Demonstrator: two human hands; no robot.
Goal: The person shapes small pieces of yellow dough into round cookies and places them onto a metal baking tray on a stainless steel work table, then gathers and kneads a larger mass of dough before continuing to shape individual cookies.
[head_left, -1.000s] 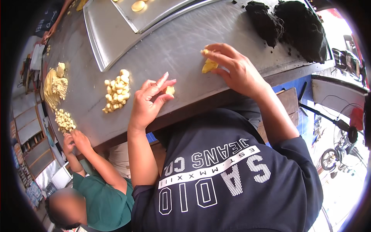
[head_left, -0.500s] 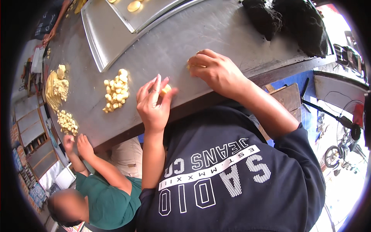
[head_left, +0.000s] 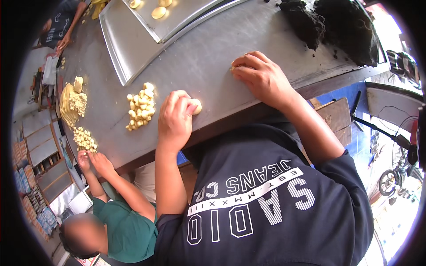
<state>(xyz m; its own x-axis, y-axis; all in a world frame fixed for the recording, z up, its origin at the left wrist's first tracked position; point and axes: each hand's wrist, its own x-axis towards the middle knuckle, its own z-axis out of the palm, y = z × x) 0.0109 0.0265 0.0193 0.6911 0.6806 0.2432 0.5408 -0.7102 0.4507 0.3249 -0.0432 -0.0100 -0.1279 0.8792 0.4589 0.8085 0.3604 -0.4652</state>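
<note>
My left hand (head_left: pixel 175 117) is closed, its thumb and fingers round a smooth pale yellow dough ball (head_left: pixel 196 107) close to the table's near edge. Further right, my right hand (head_left: pixel 265 79) rests low over the metal table (head_left: pixel 208 66) with its fingers curled. A bit of pale yellow dough (head_left: pixel 232 68) peeks out at those fingertips; the rest is hidden under the hand. Left of my left hand lies a heap of small dough balls (head_left: pixel 141 107).
Metal trays (head_left: pixel 117 48) with flat yellow rounds (head_left: pixel 159 12) stand at the far side. A crumbly black mass (head_left: pixel 341 31) sits far right. At left, a co-worker in green (head_left: pixel 128 230) handles small dough pieces (head_left: pixel 84 138) beside a yellow dough lump (head_left: pixel 73 104). Another person (head_left: pixel 60 29) stands far left.
My left fingers, spread before, have closed round the dough ball. The right hand has shifted a little to the right and away from me. The whole view has swung slightly.
</note>
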